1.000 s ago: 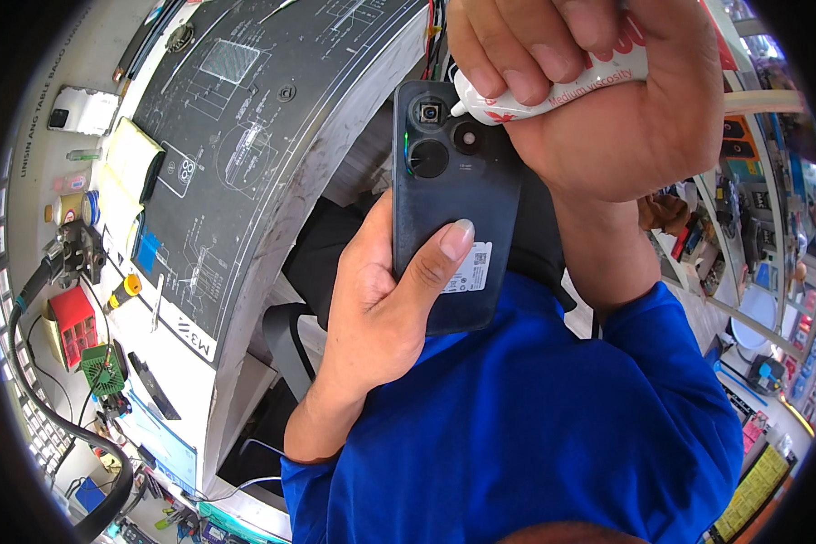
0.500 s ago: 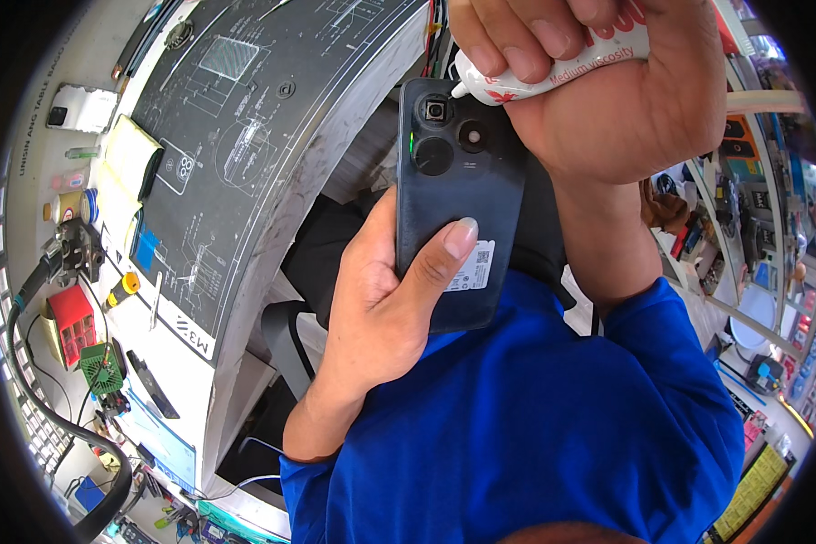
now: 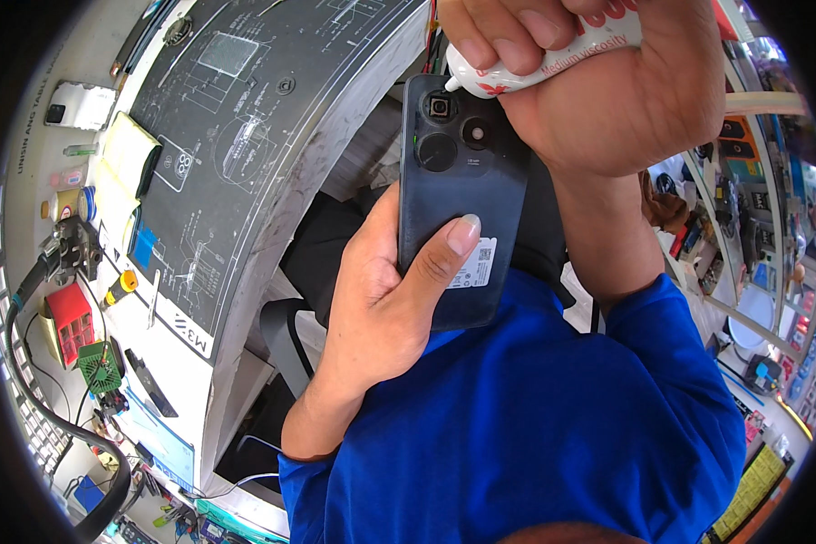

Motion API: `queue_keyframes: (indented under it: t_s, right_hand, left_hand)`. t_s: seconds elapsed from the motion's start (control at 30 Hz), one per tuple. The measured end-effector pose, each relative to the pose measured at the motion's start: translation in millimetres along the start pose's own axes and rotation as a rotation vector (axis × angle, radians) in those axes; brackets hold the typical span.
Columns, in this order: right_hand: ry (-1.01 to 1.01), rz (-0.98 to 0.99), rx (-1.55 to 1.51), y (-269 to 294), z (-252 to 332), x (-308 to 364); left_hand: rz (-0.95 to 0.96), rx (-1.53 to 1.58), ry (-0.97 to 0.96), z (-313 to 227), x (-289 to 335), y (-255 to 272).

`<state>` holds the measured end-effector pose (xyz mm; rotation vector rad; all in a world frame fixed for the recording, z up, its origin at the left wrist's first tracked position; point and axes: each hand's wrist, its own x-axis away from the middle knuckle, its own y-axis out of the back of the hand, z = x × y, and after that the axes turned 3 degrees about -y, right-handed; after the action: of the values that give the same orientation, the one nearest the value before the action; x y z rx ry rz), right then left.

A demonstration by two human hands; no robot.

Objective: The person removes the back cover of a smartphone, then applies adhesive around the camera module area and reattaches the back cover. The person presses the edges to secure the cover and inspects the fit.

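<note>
A dark smartphone [image 3: 467, 195] lies back side up in my left hand [image 3: 385, 295], whose thumb presses on its back beside a white label [image 3: 474, 263]. Round camera rings sit at the phone's top; the upper left one shows a square camera module [image 3: 440, 107] inside. My right hand [image 3: 598, 100] is closed around a white glue bottle [image 3: 553, 63] with red print, held tilted. Its narrow nozzle tip [image 3: 451, 84] points down at the rim of that upper left ring. Whether the tip touches the ring I cannot tell.
A dark work mat [image 3: 245, 163] covers the white table at left. On the table are a yellow notepad [image 3: 127, 163], a red box [image 3: 69, 313], a green fan-like part [image 3: 99, 367] and a black cable arm. Glass shelves [image 3: 743, 227] with goods stand at right.
My right hand and the glue bottle have shifted slightly left and up, bringing the nozzle along the ring's top edge. The phone has moved up very slightly in my left hand's hold.
</note>
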<state>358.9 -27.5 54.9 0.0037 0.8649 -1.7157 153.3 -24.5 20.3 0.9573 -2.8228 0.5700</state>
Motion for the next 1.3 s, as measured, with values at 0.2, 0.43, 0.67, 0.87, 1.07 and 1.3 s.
queue_keyframes:
  t_s: [0.2,0.43,0.67,0.87,1.07,1.3]
  right_hand:
    - [-0.016,0.001,0.012,-0.9,-1.1,0.0]
    - [-0.018,-0.006,0.029,0.2,-1.9,0.3]
    - [-0.009,-0.009,0.065,-1.2,3.6,-0.2]
    - [0.080,-0.050,0.099,-6.0,0.6,4.0]
    - [-0.071,-0.192,-0.333,14.3,28.6,-1.7]
    - [0.017,-0.195,-0.444,22.5,56.5,2.6]
  left_hand:
    - [-0.007,-0.006,0.010,0.5,-0.6,0.9]
    - [-0.012,0.011,0.007,1.4,-0.6,1.2]
    - [-0.009,-0.036,0.018,0.9,0.4,2.2]
    - [-0.067,-0.063,0.009,-4.7,0.2,-2.0]
    - [-0.064,-0.004,-0.080,8.7,-24.8,-7.4]
    - [0.009,-0.060,-0.120,1.8,-33.4,-11.6]
